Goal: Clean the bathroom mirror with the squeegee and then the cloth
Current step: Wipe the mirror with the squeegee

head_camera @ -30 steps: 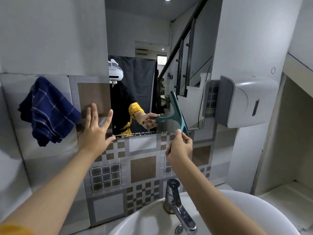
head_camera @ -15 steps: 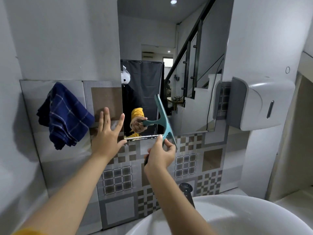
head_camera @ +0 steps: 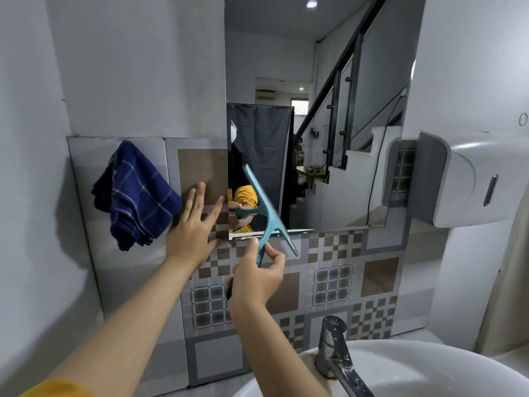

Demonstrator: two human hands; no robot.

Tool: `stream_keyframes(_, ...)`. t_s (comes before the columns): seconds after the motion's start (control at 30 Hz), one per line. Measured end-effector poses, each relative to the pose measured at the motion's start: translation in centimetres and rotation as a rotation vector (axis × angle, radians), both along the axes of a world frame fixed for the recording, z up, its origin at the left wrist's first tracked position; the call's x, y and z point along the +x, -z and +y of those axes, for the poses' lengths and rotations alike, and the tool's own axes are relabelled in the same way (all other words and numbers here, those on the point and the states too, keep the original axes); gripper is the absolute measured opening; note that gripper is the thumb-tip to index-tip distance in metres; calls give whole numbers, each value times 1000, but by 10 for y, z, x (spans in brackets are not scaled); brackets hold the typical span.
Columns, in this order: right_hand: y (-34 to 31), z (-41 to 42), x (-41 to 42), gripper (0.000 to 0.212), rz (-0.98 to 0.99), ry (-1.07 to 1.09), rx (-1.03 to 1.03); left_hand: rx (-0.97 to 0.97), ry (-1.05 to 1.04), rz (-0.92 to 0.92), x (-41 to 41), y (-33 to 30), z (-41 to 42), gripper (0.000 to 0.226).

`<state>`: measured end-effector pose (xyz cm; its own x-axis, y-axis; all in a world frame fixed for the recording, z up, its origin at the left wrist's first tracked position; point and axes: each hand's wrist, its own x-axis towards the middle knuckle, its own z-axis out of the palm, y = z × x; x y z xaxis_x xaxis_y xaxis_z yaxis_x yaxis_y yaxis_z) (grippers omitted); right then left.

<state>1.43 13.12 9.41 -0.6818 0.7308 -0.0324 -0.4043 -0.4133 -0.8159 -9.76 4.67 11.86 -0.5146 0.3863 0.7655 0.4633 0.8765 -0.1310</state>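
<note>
The right hand (head_camera: 257, 279) grips the handle of the teal squeegee (head_camera: 267, 216) — its blade lies tilted across the lower left corner of the mirror (head_camera: 329, 81), touching the glass. The left hand (head_camera: 194, 227) is spread flat, fingers straight and apart, pressing on the tiled wall (head_camera: 343, 270) just beside the mirror's left edge. The blue checked cloth (head_camera: 134, 196) hangs on the wall, left of this hand. Below, a chrome faucet (head_camera: 337, 353) stands on the white sink (head_camera: 429, 373).
</note>
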Motion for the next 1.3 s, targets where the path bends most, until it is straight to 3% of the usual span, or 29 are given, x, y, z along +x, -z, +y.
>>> stream_keyframes(0.33,34,-8,3,15,-8,35,242,-27,-39,-11,8,1,-16,99)
stream_keyframes(1.3,79,46,34,10,-71,-72,563,-27,-25,-46,12,7,-32,92)
